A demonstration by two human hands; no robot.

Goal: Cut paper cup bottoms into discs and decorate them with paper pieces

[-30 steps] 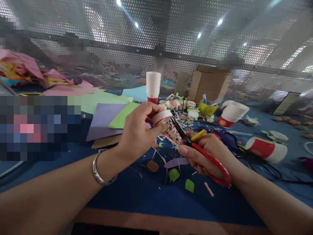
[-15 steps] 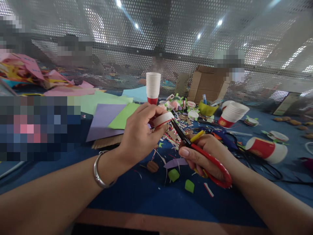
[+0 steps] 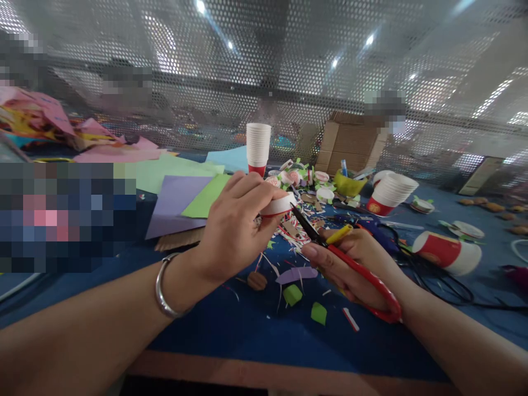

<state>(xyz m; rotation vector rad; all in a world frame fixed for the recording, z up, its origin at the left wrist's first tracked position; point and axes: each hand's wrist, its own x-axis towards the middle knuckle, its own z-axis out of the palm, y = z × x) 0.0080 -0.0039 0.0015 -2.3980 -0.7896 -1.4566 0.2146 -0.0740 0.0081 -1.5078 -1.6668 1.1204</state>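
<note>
Between the thumb and fingers of my left hand (image 3: 237,225) is a cut-down paper cup base (image 3: 277,205), white with a red lower edge. My right hand (image 3: 350,261) is wrapped round the handles of red and yellow scissors (image 3: 365,278). Their dark blades point up and left, with the tips at the right edge of the cup base; whether they touch it I cannot tell. Below lie a purple paper piece (image 3: 297,274), a green paper piece (image 3: 319,313) and a brown disc (image 3: 257,280).
Paper scraps (image 3: 293,230) and decorated cup bases (image 3: 325,194) lie behind my hands. A cup stack (image 3: 258,144) stands at the back; another cup stack (image 3: 390,195) leans at right, near a tipped cup (image 3: 447,252) and black cables (image 3: 449,286). Coloured sheets (image 3: 175,201) lie left.
My right hand and the scissors have shifted slightly right and down, the blade tips moving a little toward the cup base's outer right edge. My left hand has turned slightly, still holding the base.
</note>
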